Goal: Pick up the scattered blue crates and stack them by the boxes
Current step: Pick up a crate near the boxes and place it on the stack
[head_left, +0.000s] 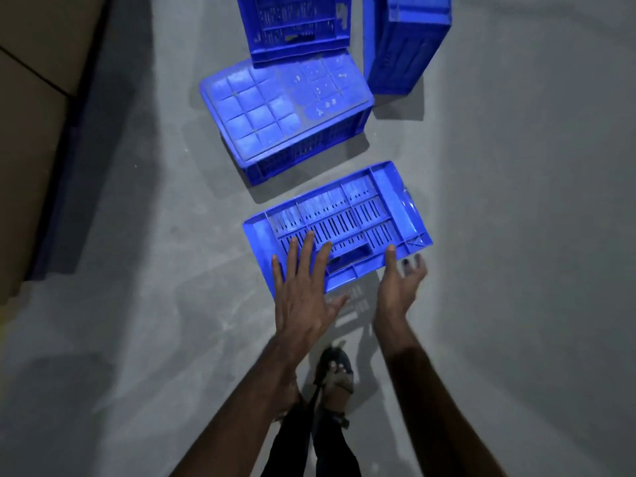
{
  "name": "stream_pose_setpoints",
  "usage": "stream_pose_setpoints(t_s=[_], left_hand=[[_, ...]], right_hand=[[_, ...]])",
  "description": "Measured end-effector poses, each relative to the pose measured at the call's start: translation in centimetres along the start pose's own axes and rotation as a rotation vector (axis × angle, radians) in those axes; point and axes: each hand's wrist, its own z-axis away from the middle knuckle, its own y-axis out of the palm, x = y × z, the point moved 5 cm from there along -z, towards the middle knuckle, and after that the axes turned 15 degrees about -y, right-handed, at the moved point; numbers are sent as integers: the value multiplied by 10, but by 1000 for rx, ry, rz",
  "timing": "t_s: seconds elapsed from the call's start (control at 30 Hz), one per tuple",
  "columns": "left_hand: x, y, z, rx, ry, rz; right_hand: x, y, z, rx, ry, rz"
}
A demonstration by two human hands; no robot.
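Several blue plastic crates lie scattered on the grey floor. The nearest crate (347, 218) lies on its side, its slotted wall facing up. My left hand (304, 290) hovers over its near left corner, fingers spread, holding nothing. My right hand (401, 280) is open beside the near right corner, thumb at the crate's edge. Behind it an upside-down crate (275, 115) shows its gridded bottom. Two more crates, one at the top centre (296, 25) and one at the top right (406, 39), lie further back.
Brown cardboard boxes (31, 108) stand along the left edge on a dark blue base (55, 201). Grey concrete floor (533, 201) stretches to the right of the crates. My sandalled foot (335, 376) stands just behind my hands.
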Motion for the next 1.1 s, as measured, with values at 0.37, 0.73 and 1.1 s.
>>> stream_pose_setpoints(t_s=[0.37, 0.73, 1.1], left_hand=[[3, 25, -2, 16, 88, -206], [27, 29, -1, 9, -223, 239], [165, 101, -26, 96, -282, 485]], right_hand=[[3, 15, 1, 219, 23, -155], [26, 110, -6, 693, -481, 377], [-68, 32, -40, 641, -240, 431]])
